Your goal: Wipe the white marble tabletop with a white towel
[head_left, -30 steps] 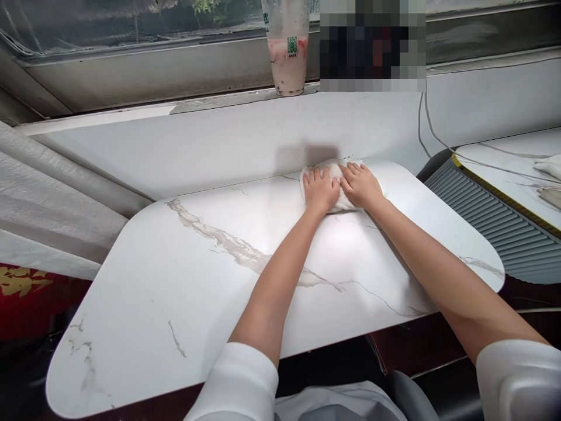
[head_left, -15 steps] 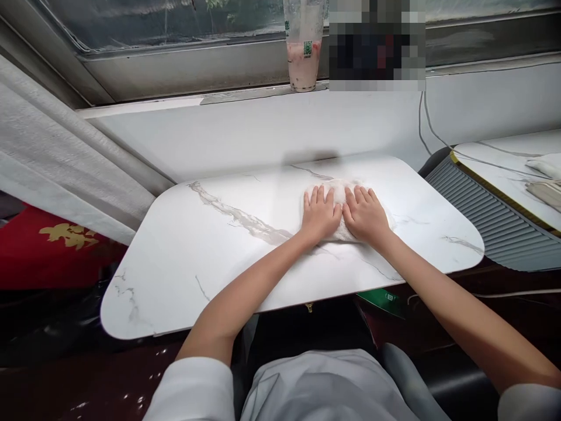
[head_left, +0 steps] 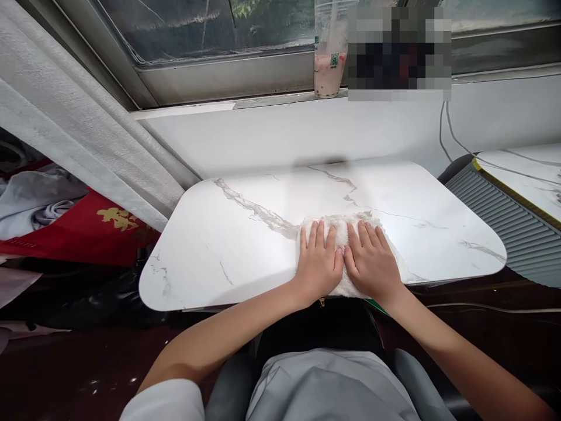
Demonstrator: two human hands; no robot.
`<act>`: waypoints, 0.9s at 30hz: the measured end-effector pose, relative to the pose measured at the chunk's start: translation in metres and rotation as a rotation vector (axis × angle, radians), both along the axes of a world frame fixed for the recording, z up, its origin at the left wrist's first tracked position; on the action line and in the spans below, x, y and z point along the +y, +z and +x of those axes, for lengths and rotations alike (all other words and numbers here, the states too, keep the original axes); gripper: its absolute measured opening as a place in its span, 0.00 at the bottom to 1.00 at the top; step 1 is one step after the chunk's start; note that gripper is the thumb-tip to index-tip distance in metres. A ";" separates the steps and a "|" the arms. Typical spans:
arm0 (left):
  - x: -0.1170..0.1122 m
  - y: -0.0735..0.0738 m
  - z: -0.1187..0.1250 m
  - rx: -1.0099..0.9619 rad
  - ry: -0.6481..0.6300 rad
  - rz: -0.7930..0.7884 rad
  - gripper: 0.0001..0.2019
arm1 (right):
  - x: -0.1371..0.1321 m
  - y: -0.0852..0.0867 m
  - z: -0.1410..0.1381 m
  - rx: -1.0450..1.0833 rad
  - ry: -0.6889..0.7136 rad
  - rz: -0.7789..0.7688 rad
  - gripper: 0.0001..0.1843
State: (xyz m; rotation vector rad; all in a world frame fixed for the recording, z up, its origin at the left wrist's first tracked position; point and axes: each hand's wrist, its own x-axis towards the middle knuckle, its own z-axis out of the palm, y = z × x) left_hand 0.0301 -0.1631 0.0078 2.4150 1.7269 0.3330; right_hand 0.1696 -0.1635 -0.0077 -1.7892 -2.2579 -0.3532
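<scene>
A white fluffy cloth (head_left: 342, 228) lies on the white marble table (head_left: 245, 251), at its near edge. My left hand (head_left: 318, 263) and my right hand (head_left: 372, 263) press flat on the cloth side by side, fingers stretched forward and slightly apart. Most of the cloth is hidden under my palms. Its near end reaches the table's front edge.
A plastic cup with a pink drink (head_left: 328, 64) stands on the window sill behind the table. A grey curtain (head_left: 87, 134) hangs at the left above red fabric (head_left: 96, 228). A ribbed grey panel (head_left: 508, 222) and a second table (head_left: 526, 175) lie to the right.
Both hands have slid the cloth from the far side of the table toward me, down to its near edge. The view has pulled back with them.
</scene>
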 end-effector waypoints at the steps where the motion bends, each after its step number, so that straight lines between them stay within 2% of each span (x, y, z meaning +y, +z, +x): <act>1: 0.002 0.000 -0.001 0.000 0.003 0.000 0.28 | 0.003 0.000 -0.001 -0.009 0.011 0.003 0.32; 4: 0.015 -0.002 -0.004 -0.008 0.029 0.006 0.28 | 0.020 0.000 -0.004 -0.039 0.050 0.000 0.31; 7: 0.043 -0.003 -0.009 -0.020 0.082 0.015 0.27 | 0.052 0.001 -0.012 -0.064 0.069 -0.025 0.31; 14: 0.144 -0.006 -0.035 -0.043 0.228 0.044 0.26 | 0.166 0.005 -0.046 -0.061 0.133 -0.123 0.31; 18: 0.191 -0.007 -0.052 -0.074 0.268 0.059 0.25 | 0.217 0.000 -0.067 -0.013 0.125 -0.104 0.31; 23: 0.227 -0.009 -0.067 -0.106 0.260 0.091 0.24 | 0.248 -0.003 -0.085 0.059 0.100 -0.041 0.28; 27: 0.240 -0.011 -0.072 -0.110 0.254 0.106 0.24 | 0.257 -0.002 -0.090 0.076 0.070 -0.041 0.26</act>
